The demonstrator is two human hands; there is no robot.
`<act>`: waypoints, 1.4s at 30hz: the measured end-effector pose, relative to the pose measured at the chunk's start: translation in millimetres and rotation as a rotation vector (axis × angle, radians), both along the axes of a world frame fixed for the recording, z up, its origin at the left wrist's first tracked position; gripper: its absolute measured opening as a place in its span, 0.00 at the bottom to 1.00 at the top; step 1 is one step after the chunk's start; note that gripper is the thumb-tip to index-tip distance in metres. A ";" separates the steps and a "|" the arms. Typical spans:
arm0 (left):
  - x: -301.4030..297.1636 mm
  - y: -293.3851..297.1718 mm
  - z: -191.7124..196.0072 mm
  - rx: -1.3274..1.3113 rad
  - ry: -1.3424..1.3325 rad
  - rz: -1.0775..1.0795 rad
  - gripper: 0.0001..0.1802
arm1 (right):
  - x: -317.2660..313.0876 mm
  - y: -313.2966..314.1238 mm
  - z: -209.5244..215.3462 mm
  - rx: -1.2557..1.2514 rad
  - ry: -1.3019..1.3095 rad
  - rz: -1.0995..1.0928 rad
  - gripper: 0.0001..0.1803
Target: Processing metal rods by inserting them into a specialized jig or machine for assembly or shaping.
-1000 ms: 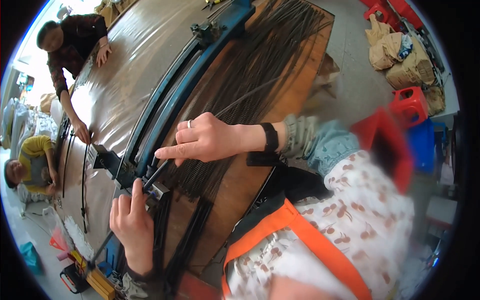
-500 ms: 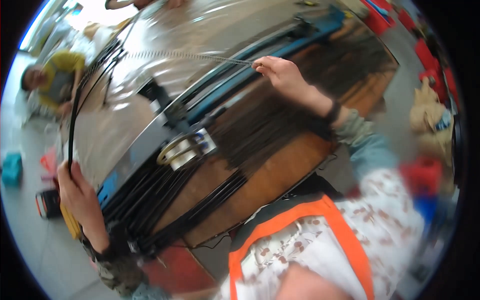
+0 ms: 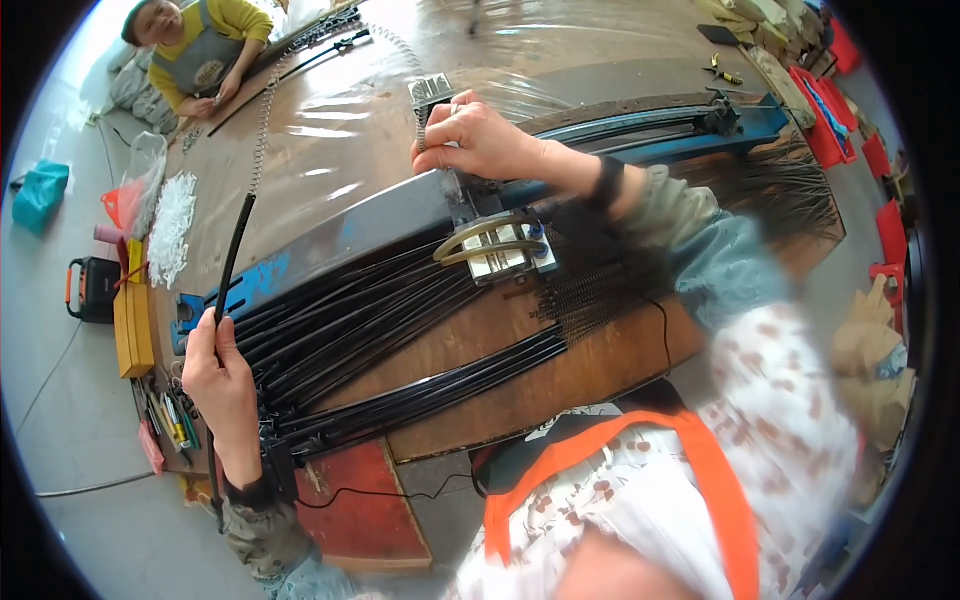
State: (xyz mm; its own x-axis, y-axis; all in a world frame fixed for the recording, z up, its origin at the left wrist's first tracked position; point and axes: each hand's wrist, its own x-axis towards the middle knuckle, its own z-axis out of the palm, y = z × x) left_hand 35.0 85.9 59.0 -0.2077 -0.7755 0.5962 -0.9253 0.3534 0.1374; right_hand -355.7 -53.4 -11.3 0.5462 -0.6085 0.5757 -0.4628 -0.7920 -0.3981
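Note:
My left hand (image 3: 220,385) is closed around a thin black tube (image 3: 234,250) at the left, held at a steep tilt. Out of the tube's top runs a long thin coil spring (image 3: 262,140), which stretches toward the far edge of the table. A curved stretch of spring also comes down to my right hand (image 3: 475,140), whose fingers pinch it beside a small metal block (image 3: 432,90). Just below that hand is a machine fixture (image 3: 500,250) with a looped yellowish hose. Whether both stretches are one spring is hard to tell at the far end.
Black tubes (image 3: 350,310) lie bundled before me, with many springs (image 3: 590,290) to their right. A blue rail (image 3: 650,150) crosses the table. Opposite sits a person in yellow (image 3: 205,50). At left are a yellow box (image 3: 133,330) and black case (image 3: 100,290); pliers (image 3: 722,72) lie far right.
My right hand has moved left and now pinches the spring by the metal block. The spring, earlier pulled across toward the right, now arcs at the far side. The view has shifted.

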 end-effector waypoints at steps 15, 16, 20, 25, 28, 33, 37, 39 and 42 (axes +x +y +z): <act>-17.0 -46.8 -12.6 0.158 -0.097 -0.079 0.13 | -198.3 57.8 -9.4 -0.370 0.500 -0.505 0.02; -33.9 -59.4 -22.8 0.192 -0.124 -0.127 0.12 | -236.6 68.7 -9.6 -0.328 0.491 -0.551 0.02; -142.1 -102.4 -54.1 0.143 -0.103 -0.520 0.06 | -309.0 97.3 -1.1 -0.276 0.647 -0.791 0.08; -156.4 -116.3 -80.7 0.242 -0.078 -0.453 0.13 | -306.3 97.9 -21.7 -0.243 0.557 -0.766 0.08; -157.6 -113.0 -83.4 0.288 -0.085 -0.489 0.11 | -290.7 97.6 -23.2 -0.246 0.388 -0.753 0.06; -155.8 -111.2 -88.1 0.319 -0.091 -0.500 0.11 | -295.3 107.6 -24.4 -0.217 0.359 -0.770 0.06; -156.8 -115.6 -88.2 0.294 -0.136 -0.515 0.14 | -259.6 117.3 -16.8 -0.232 0.394 -0.717 0.14; -162.9 -111.5 -83.6 0.343 -0.147 -0.404 0.13 | -211.6 129.2 -8.1 -0.280 0.407 -0.635 0.19; -166.1 -106.1 -79.1 0.302 -0.136 -0.317 0.12 | -181.3 161.9 -10.2 -0.256 0.362 -0.518 0.18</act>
State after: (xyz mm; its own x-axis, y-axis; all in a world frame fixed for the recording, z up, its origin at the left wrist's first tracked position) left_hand -131.0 -20.2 -20.0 -0.5234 -0.7959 0.3042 -0.7947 0.5848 0.1628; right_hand -537.0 108.5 -21.5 0.4064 -0.7124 0.5721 -0.8764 -0.4811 0.0234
